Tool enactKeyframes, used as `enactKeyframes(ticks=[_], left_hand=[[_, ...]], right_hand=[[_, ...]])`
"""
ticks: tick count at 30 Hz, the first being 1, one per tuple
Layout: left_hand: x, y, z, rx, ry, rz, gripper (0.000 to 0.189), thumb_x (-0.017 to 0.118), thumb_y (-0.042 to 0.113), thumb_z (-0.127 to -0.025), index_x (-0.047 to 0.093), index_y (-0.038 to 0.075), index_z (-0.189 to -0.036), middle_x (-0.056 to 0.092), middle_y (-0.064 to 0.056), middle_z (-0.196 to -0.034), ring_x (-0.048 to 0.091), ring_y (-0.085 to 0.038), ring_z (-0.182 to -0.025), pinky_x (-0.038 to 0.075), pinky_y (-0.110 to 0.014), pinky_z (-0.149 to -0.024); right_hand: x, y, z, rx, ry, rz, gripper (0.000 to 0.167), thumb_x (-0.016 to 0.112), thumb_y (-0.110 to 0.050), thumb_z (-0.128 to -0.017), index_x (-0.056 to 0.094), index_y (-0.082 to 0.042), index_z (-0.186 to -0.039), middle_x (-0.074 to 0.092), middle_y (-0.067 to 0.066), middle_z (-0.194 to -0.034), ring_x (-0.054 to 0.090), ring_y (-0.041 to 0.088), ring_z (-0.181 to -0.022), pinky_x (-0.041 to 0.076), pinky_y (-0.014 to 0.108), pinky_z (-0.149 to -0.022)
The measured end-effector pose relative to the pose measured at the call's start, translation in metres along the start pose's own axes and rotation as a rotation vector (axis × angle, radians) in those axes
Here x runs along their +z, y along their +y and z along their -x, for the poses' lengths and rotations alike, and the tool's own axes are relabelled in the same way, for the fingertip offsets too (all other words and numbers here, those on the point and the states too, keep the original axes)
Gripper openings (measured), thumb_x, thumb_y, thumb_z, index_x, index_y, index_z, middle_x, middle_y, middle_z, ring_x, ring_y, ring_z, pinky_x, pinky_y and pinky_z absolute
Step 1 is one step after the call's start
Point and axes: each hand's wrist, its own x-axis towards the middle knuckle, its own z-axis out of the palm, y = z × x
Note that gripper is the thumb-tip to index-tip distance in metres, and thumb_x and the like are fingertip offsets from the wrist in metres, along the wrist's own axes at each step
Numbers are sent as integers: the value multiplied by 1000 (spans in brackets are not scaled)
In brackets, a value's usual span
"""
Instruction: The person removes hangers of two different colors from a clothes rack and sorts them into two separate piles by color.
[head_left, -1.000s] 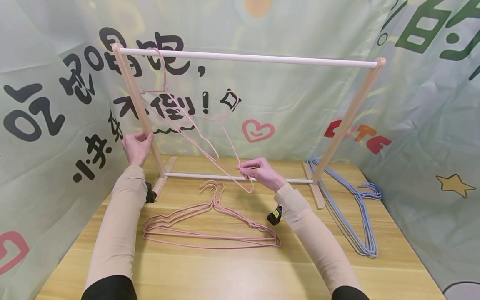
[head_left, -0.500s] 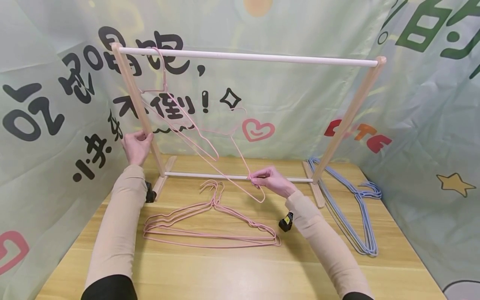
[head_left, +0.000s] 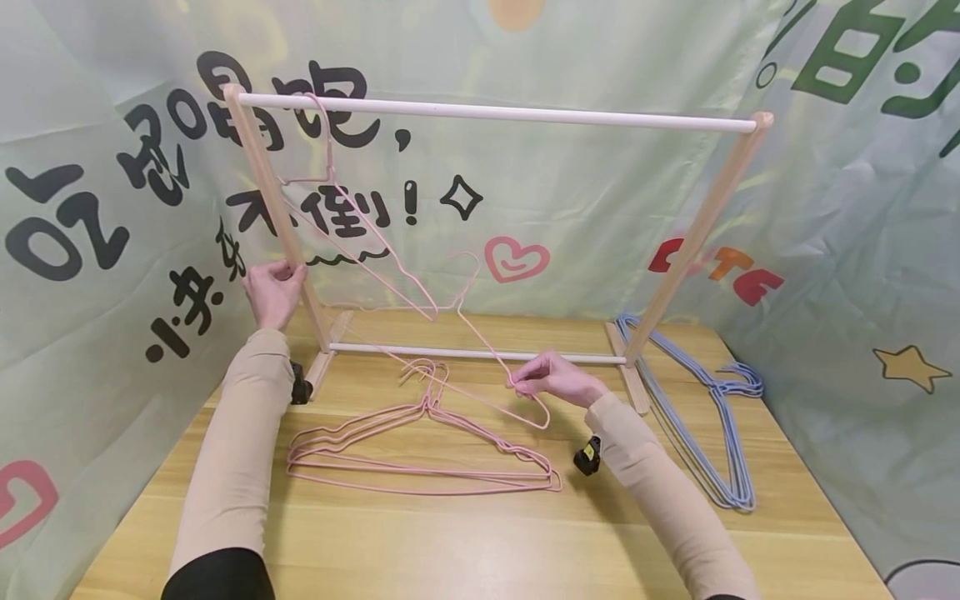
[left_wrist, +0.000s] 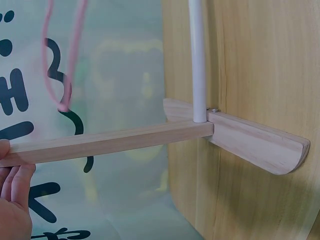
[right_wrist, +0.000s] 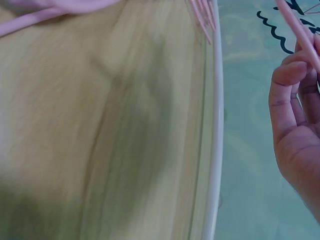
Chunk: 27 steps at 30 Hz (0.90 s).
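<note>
At the left of the head view, my left hand [head_left: 273, 293] grips the wooden left post [head_left: 258, 162] of a hanger rack. The left wrist view shows its fingers [left_wrist: 21, 184] against that post [left_wrist: 115, 142]. My right hand [head_left: 558, 377] pinches a pink wire hanger [head_left: 483, 335] near the notch at its right shoulder. That hanger is tilted, its hook below the rack's white top rail [head_left: 495, 113]. In the right wrist view, thumb and fingers hold the pink wire [right_wrist: 295, 25]. Another pink hanger [head_left: 384, 242] hangs from the top rail near the left post.
Several pink hangers [head_left: 420, 470] lie stacked on the wooden table [head_left: 480, 550] in front of the rack. Several blue hangers [head_left: 726, 425] lie beside the right post [head_left: 697, 237]. A white lower rod [head_left: 570, 358] joins the posts. Printed cloth surrounds the table.
My right hand has moved down and to the right with the pink hanger, whose hook has dropped lower. The left hand stays on the post.
</note>
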Motion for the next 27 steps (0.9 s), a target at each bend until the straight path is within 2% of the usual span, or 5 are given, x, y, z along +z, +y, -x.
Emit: enactKeyframes(ticks=[14, 17, 21, 23, 27], left_hand=[[0, 0, 0, -10, -1, -6, 29, 69, 19, -92, 74, 2, -116, 74, -23, -110, 68, -32, -110, 45, -36, -110], [0, 1, 0, -8, 4, -14, 29, 70, 18, -91, 75, 3, -115, 74, -23, -109, 70, -16, -93, 46, -36, -108], [0, 1, 0, -7, 5, -15, 29, 70, 18, -91, 75, 3, -115, 75, -22, -109, 54, 7, -74, 48, -36, -106], [0, 1, 0, -6, 3, -16, 29, 70, 18, -91, 74, 3, -115, 75, -22, -109, 59, 3, -77, 48, -36, -107], [0, 1, 0, -7, -2, -8, 30, 69, 18, -92, 74, 2, -116, 74, -22, -110, 70, -26, -101, 46, -37, -108]], right_hand=[[-3, 19, 16, 8, -169, 10, 31, 62, 9, -91, 54, 31, -112, 79, -2, -97, 68, 5, -77, 56, 20, -72], [-3, 23, 18, -2, -217, 7, 29, 59, 11, -91, 52, 33, -109, 78, -4, -93, 66, 4, -75, 54, 18, -70], [-1, 29, 18, 8, -262, -4, 26, 58, 13, -91, 53, 32, -108, 77, -5, -89, 66, 3, -73, 54, 17, -69], [1, 30, 17, 20, -267, 1, 27, 60, 12, -90, 54, 32, -109, 78, -4, -88, 67, 4, -73, 54, 18, -68], [6, 33, 16, 51, -276, 5, 28, 61, 11, -89, 56, 30, -109, 78, -3, -88, 68, 5, -72, 56, 18, -68]])
